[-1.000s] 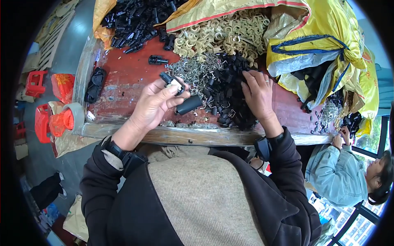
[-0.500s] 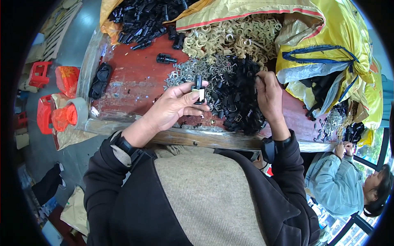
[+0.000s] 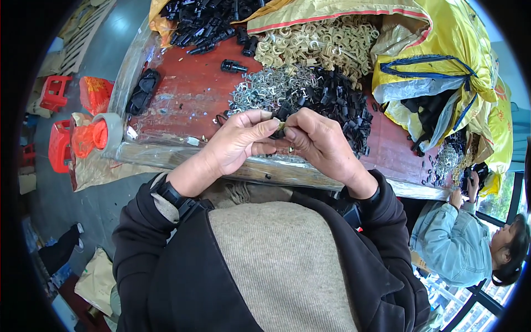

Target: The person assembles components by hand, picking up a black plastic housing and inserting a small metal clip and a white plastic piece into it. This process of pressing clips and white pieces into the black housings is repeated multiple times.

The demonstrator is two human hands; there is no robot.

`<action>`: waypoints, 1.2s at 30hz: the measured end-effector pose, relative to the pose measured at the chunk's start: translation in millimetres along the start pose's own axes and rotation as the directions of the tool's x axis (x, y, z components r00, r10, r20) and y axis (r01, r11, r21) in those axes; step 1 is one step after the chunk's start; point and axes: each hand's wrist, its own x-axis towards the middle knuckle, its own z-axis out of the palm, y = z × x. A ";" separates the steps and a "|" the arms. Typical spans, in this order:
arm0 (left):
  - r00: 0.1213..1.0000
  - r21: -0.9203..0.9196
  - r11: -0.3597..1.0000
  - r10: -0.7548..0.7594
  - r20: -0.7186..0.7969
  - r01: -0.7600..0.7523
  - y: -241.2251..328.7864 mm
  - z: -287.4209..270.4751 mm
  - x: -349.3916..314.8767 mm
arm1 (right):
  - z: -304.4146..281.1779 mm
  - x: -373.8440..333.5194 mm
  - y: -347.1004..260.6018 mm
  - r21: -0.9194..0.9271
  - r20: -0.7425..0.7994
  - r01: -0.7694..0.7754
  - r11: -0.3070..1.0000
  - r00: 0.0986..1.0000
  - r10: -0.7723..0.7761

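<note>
My left hand (image 3: 237, 143) pinches a small black plastic fitting (image 3: 280, 131) with a cream-yellow piece on it, mostly hidden by the fingers. Against it, the fingertips of my right hand (image 3: 322, 144) are closed. What they grip is too covered to make out. Just beyond both hands lie a heap of small black plastic pieces (image 3: 354, 113) and a pile of bent silvery wire parts (image 3: 251, 93). Farther back is a mound of cream C-shaped clips (image 3: 315, 47). One loose black fitting (image 3: 233, 67) rests left of it.
More black fittings (image 3: 207, 19) are heaped at the back left of the red tabletop (image 3: 188, 83). A black strapped object (image 3: 145, 91) lies by the left edge, near a grey tape roll (image 3: 112, 135). Yellow sacks (image 3: 442, 33) stand right; a co-worker (image 3: 453, 238) sits at lower right.
My right hand has come left from the black heap to meet my left hand. The fitting, upright and visible before, is now mostly covered by fingers.
</note>
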 end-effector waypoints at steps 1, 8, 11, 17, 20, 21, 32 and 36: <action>1.000 0.018 1.000 0.002 -0.026 -0.002 -0.8 -1.5 0.4 | 1.2 -0.3 -1.0 0.025 0.017 -0.052 0.998 0.999 0.051; 0.996 -0.021 0.998 -0.064 -0.063 0.063 -0.4 -8.8 10.9 | 7.7 4.7 9.8 0.096 -0.048 -0.200 0.975 0.978 0.205; 0.994 -0.082 0.992 -0.103 -0.033 0.100 0.2 -14.6 19.3 | 15.4 4.8 24.3 0.120 -0.132 -0.168 0.978 0.974 0.183; 0.988 -0.115 0.983 -0.148 -0.033 0.143 -3.2 -17.7 35.5 | 25.5 4.3 48.4 0.226 -0.323 -0.124 0.966 0.926 0.194; 0.990 -0.101 0.985 -0.143 -0.019 0.141 -3.9 -17.1 38.5 | 24.9 5.0 53.9 0.135 -0.393 -0.067 0.989 0.912 0.115; 0.989 -0.087 0.986 -0.145 -0.011 0.144 -3.7 -14.7 37.8 | 23.9 5.0 54.5 0.045 -0.415 -0.034 0.998 0.908 0.049; 0.997 0.036 0.999 -0.029 0.068 0.027 -9.1 4.0 14.9 | 24.4 -8.9 40.2 -0.256 -0.417 0.148 0.955 0.874 -0.248; 0.996 0.173 0.982 0.063 0.063 -0.073 -3.3 1.9 6.1 | 28.0 -16.4 33.7 -0.218 -0.397 0.156 0.963 0.887 -0.234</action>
